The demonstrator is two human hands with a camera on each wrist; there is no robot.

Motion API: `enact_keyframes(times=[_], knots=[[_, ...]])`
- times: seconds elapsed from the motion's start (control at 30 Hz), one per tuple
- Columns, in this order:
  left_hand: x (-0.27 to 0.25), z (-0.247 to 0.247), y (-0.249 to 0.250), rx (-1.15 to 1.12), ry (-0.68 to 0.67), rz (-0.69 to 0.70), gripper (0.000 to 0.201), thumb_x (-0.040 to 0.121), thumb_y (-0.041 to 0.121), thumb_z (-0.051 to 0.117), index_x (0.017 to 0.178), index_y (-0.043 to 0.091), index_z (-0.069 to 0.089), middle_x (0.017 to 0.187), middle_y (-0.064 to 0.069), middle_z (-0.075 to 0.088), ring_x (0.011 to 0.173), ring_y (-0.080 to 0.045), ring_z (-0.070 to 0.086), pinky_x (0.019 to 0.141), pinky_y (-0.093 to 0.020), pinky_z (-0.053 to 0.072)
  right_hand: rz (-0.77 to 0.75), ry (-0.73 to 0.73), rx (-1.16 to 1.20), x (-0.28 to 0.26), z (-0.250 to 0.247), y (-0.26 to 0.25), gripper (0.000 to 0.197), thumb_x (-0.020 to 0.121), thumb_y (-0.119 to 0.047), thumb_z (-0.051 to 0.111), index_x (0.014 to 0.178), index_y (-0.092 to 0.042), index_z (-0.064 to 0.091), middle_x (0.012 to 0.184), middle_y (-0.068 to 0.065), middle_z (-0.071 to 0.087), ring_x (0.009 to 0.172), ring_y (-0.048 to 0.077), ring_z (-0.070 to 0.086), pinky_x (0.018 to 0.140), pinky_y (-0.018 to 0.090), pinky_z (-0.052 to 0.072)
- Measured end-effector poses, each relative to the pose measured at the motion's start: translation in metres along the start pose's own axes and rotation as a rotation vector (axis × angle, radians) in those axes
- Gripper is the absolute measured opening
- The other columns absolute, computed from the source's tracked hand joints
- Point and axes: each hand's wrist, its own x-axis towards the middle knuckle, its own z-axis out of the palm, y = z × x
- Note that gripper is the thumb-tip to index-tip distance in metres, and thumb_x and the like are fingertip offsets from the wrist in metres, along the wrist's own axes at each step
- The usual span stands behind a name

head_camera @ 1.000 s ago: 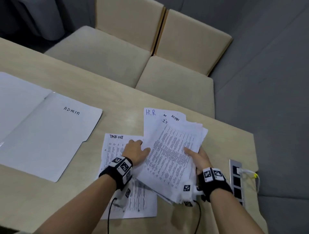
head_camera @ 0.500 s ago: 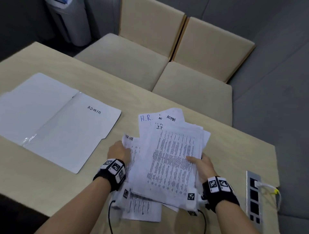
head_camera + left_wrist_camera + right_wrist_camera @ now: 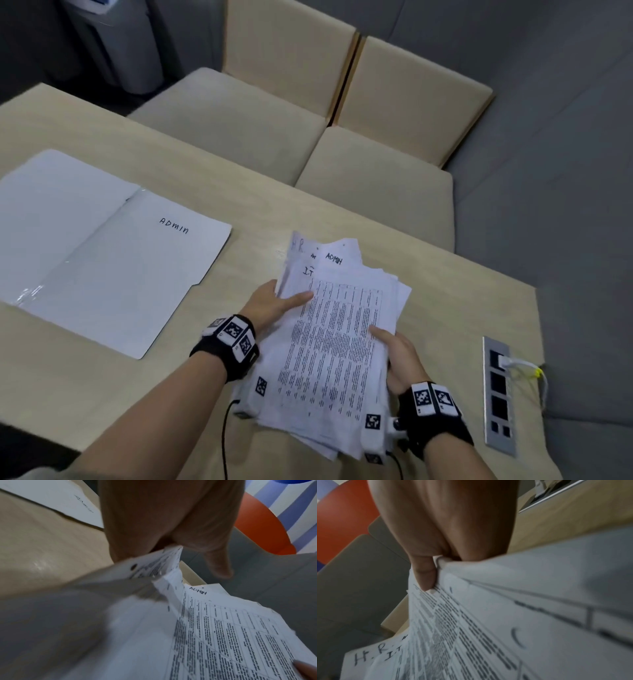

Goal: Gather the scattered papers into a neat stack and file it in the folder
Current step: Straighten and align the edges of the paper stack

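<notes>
A loose, uneven bundle of printed papers (image 3: 337,346) is held between both hands just above the table. Sheets marked H.R, IT and ADMIN stick out at its far end. My left hand (image 3: 270,303) grips the bundle's left edge, thumb lying on top, and the left wrist view shows the paper edges (image 3: 159,563) caught between thumb and fingers. My right hand (image 3: 397,356) grips the right edge, its thumb (image 3: 424,574) pressing on the top sheet (image 3: 488,628). The white folder (image 3: 102,253) lies open flat on the table to the left, labelled ADMIN.
The wooden table (image 3: 445,284) ends close on the right, where a power strip (image 3: 498,394) with a plugged-in white cable is set in. Two beige upholstered chairs (image 3: 342,137) stand behind the table. A grey bin (image 3: 113,37) is at the far left.
My left hand slid the task-list sheet under the bundle, then took hold of the bundle's left edge. All sheets now sit in one bundle held by both hands.
</notes>
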Motion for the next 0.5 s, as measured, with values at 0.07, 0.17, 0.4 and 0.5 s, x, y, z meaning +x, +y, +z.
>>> enact_keyframes(times=[0.07,0.17,0.4,0.5], knots=[[-0.001,-0.001,-0.003,-0.018,-0.022,-0.012,0.055,0.075,0.028,0.083,0.120,0.005,0.061,0.120,-0.007,0.069,0.116,-0.030,0.063,0.099,-0.043,0.049,0.036,-0.019,0.028,-0.002,0.001,-0.002,0.027,0.097,-0.004,0.056,0.121,0.006,0.064,0.112,0.028,0.074,0.093,0.038,0.074,0.093,0.055,0.054],[-0.007,0.004,0.006,0.004,-0.152,-0.022,0.045,0.075,0.001,0.077,0.118,0.001,0.065,0.111,-0.015,0.074,0.105,-0.033,0.070,0.102,-0.053,0.049,0.065,-0.047,0.075,-0.006,0.001,-0.003,0.035,0.097,-0.010,0.058,0.128,0.005,0.061,0.119,0.031,0.070,0.105,0.044,0.070,0.099,0.060,0.050],[-0.037,0.012,0.074,0.072,-0.378,0.234,0.021,0.081,-0.007,0.069,0.101,-0.004,0.064,0.083,-0.009,0.075,0.073,-0.022,0.075,0.069,-0.035,0.063,-0.223,-0.156,0.229,-0.037,0.005,-0.047,0.043,0.091,-0.004,0.063,0.134,-0.002,0.059,0.129,0.027,0.067,0.112,0.043,0.068,0.089,0.055,0.057],[-0.053,0.001,0.099,-0.055,-0.214,0.462,0.040,0.074,-0.007,0.076,0.112,0.000,0.066,0.107,-0.015,0.075,0.100,-0.032,0.073,0.089,-0.049,0.059,-0.488,-0.090,0.191,-0.066,0.012,-0.077,0.040,0.087,-0.008,0.069,0.127,-0.002,0.064,0.114,0.018,0.076,0.103,0.032,0.075,0.084,0.048,0.062]])
